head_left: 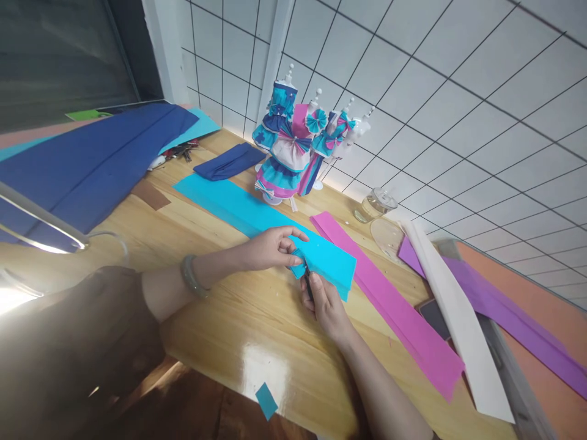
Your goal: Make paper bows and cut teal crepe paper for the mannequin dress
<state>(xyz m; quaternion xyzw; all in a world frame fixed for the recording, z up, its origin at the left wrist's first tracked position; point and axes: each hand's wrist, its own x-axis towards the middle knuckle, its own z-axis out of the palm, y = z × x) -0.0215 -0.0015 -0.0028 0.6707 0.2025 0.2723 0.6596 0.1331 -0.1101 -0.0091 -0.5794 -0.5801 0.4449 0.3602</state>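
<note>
Between finger and thumb, my left hand [270, 249] pinches a small piece of turquoise paper [298, 269]. My right hand [325, 305] is closed round the dark handles of a pair of scissors [309, 282], whose blades meet the edge of that piece. Both hands are above the wooden table, over the near edge of a long folded turquoise strip [321, 253]. A pink strip [389, 299] lies to the right of it. A small turquoise square [266, 401] rests by the table's front edge.
Several doll stands dressed in paper gowns [288, 146] stand at the back by the tiled wall. A glass jar [376, 205] is right of them. Dark blue paper [105, 159] spreads at left; white [463, 324] and purple strips [504, 311] lie at right.
</note>
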